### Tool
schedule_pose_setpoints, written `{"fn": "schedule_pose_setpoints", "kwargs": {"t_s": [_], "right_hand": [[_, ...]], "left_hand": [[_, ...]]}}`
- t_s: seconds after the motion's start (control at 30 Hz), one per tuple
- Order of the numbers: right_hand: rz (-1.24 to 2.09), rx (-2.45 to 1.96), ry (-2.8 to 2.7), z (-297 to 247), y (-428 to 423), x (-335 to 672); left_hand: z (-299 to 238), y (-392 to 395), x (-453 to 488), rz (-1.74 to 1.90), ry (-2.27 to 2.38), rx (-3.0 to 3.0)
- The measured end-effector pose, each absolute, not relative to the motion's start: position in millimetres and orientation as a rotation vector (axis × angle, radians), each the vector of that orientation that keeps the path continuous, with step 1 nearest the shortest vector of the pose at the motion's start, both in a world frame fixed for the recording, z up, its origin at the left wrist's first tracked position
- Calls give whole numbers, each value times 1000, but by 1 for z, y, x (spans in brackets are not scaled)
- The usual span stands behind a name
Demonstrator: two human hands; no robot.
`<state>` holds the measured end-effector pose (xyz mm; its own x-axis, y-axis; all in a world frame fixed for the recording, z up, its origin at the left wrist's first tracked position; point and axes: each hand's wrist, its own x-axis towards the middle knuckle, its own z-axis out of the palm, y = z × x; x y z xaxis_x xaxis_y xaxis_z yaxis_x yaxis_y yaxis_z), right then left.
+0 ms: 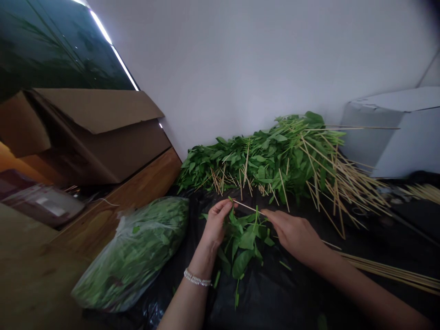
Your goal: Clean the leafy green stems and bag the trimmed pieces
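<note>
My left hand point(219, 220), with a beaded bracelet at the wrist, is closed in a pinch on a green leafy stem at the tip of a thin wooden skewer point(245, 206). My right hand point(295, 231) grips the same skewer farther along, its fingers pressed together. Between and below both hands, loose green leaves point(245, 240) lie on black plastic sheeting point(271, 298). Beyond them a long heap of leafy greens point(261, 151) rests against the wall, with many skewers point(347, 178) sticking out of it.
To the left lies a clear plastic bag point(137, 256) full of greens, beside a wooden board point(137, 183). An open cardboard box point(113, 146) stands behind it. More bare skewers point(388, 270) lie at right, and a white box point(398, 133) stands at the back right.
</note>
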<state>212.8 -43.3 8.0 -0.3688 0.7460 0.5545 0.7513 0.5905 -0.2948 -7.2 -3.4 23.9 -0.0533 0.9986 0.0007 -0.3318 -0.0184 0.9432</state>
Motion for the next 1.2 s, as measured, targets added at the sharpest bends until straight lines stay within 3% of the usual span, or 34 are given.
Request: {"fn": "schedule_pose_setpoints", "kwargs": {"t_s": [1.2], "right_hand": [[23, -1260, -2244, 7, -45, 210]], "left_hand": [[24, -2, -7, 1371, 953, 803]]}}
